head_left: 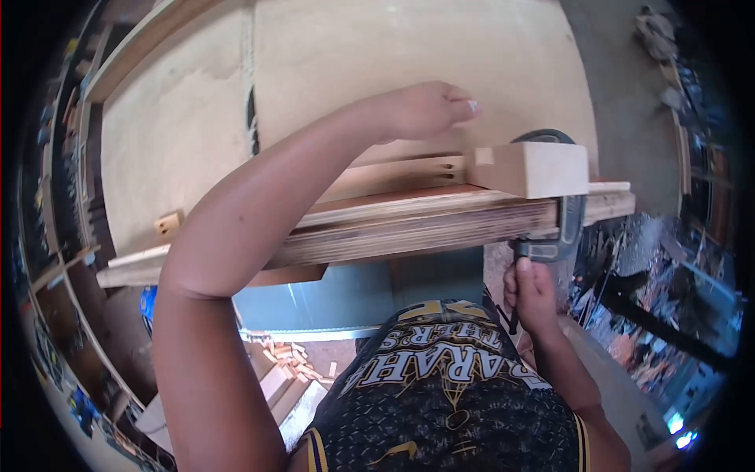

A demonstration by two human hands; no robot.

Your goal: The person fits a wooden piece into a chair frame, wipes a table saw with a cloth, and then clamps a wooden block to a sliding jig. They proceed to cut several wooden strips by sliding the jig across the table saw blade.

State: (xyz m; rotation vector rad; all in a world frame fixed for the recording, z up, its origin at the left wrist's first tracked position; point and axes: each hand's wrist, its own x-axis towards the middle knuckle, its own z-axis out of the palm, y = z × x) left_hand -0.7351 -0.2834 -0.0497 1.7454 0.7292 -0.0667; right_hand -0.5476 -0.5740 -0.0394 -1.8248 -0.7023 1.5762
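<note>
A C-clamp [572,224] grips the right end of the layered wooden edge [425,228], with a wooden block [543,169] under its upper part. Below the edge, my right hand [532,295] has its fingers closed round the clamp's screw and handle. My left hand [429,110] is above the pale wooden panel [354,55], left of the block, its fingers pinched together on a small whitish thing I cannot make out. Behind the edge lies a narrow wooden strip [401,175] with dark holes near its right end.
A small drilled wood piece [168,223] sits at the panel's left. Shelves [79,315] run along the left side. Wood offcuts [295,362] lie below the edge, and cluttered material [661,307] is on the floor at right.
</note>
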